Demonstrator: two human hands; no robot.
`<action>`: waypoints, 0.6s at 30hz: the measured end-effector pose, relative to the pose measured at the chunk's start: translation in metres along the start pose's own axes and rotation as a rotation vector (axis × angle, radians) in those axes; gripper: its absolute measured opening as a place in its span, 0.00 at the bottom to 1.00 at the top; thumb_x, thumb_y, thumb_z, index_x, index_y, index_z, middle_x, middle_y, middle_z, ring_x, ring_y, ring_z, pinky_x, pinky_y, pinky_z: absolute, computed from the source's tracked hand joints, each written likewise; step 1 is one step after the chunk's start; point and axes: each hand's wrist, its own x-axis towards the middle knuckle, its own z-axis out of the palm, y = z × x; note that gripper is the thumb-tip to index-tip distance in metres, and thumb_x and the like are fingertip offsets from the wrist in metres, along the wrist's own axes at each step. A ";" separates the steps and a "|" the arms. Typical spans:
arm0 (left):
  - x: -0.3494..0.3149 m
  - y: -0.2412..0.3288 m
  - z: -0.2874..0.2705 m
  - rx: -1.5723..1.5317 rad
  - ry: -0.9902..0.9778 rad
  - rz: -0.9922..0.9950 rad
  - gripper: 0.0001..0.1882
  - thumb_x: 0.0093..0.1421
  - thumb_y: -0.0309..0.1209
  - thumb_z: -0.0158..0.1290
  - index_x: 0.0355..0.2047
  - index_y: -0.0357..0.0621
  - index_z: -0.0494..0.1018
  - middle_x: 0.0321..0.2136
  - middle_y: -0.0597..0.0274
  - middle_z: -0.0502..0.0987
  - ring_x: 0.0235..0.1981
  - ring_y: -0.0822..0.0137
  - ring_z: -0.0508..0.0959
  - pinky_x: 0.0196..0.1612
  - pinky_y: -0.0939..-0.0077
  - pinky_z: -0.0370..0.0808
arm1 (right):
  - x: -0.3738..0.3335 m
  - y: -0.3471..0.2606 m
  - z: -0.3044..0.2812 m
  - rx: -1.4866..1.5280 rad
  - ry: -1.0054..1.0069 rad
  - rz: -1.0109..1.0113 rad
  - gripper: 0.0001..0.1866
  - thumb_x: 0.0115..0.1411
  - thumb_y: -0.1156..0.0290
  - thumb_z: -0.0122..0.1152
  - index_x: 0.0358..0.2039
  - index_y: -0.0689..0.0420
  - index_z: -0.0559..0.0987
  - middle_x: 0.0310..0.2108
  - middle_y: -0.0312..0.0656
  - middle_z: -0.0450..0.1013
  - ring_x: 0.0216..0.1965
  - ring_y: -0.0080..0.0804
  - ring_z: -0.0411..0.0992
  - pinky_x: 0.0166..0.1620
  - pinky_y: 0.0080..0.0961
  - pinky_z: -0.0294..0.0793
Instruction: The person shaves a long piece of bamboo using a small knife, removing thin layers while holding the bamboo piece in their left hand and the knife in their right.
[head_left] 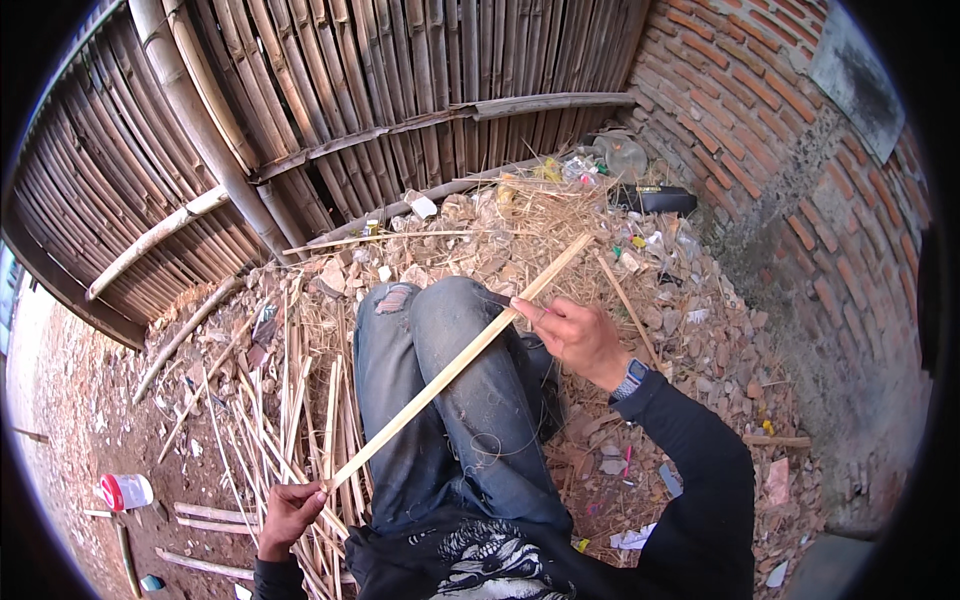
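Observation:
A long, flat, pale bamboo strip [440, 380] slants across my knees, its far end up to the right. My left hand [292, 512] pinches the near, lower end between thumb and fingers. Closer to the far end, my right hand [572, 338] is closed on the strip, which runs on past the fingers. A small dark, narrow piece [494, 297] juts out by the right fingertips; I cannot tell what it is. Beside my left leg lies a loose pile of similar split bamboo strips [290, 430], partly hidden behind my left hand.
A bamboo-slat wall [400, 70] stands ahead, meeting a brick wall [790, 140] on the right. Rubble and shavings [540, 210] cover the ground, with a black case-like object [655, 199] near the corner. A clear container with a red lid [126, 492] lies far left.

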 end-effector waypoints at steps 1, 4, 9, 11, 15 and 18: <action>-0.001 -0.002 -0.001 0.009 0.016 -0.002 0.13 0.66 0.27 0.62 0.48 0.33 0.83 0.19 0.77 0.71 0.20 0.84 0.65 0.23 0.83 0.60 | 0.004 0.005 -0.003 -0.040 -0.010 0.034 0.27 0.60 0.73 0.66 0.60 0.35 0.81 0.20 0.37 0.65 0.17 0.35 0.67 0.22 0.35 0.71; 0.002 -0.002 0.004 -0.001 0.006 -0.003 0.13 0.66 0.25 0.62 0.49 0.33 0.83 0.19 0.77 0.71 0.20 0.84 0.65 0.23 0.83 0.60 | 0.003 0.037 -0.018 -0.080 0.046 0.163 0.29 0.59 0.72 0.67 0.61 0.35 0.80 0.20 0.38 0.65 0.19 0.36 0.69 0.23 0.35 0.71; 0.003 -0.007 -0.001 -0.041 0.009 0.052 0.13 0.65 0.25 0.62 0.48 0.32 0.82 0.20 0.77 0.73 0.20 0.85 0.64 0.22 0.85 0.57 | -0.007 0.012 -0.011 -0.085 -0.015 0.073 0.27 0.61 0.71 0.66 0.61 0.38 0.80 0.22 0.37 0.66 0.19 0.34 0.69 0.23 0.35 0.72; 0.001 -0.008 0.000 -0.043 0.022 0.019 0.12 0.65 0.24 0.62 0.48 0.32 0.83 0.21 0.78 0.73 0.20 0.85 0.64 0.22 0.85 0.57 | 0.000 0.029 -0.019 -0.153 -0.027 0.120 0.26 0.62 0.69 0.67 0.61 0.37 0.80 0.22 0.36 0.66 0.18 0.33 0.70 0.23 0.34 0.73; 0.009 -0.005 0.000 -0.011 0.007 0.065 0.13 0.65 0.25 0.62 0.48 0.31 0.82 0.21 0.77 0.73 0.20 0.85 0.64 0.22 0.85 0.58 | -0.012 0.016 -0.008 -0.164 -0.012 0.006 0.26 0.63 0.68 0.66 0.61 0.35 0.79 0.22 0.35 0.67 0.16 0.31 0.68 0.20 0.30 0.71; -0.002 0.000 -0.004 0.011 0.021 0.029 0.13 0.65 0.25 0.63 0.49 0.32 0.82 0.21 0.76 0.73 0.20 0.84 0.64 0.22 0.85 0.58 | -0.006 0.053 -0.005 -0.172 0.039 0.164 0.24 0.63 0.69 0.66 0.60 0.37 0.81 0.21 0.38 0.68 0.18 0.33 0.69 0.22 0.33 0.70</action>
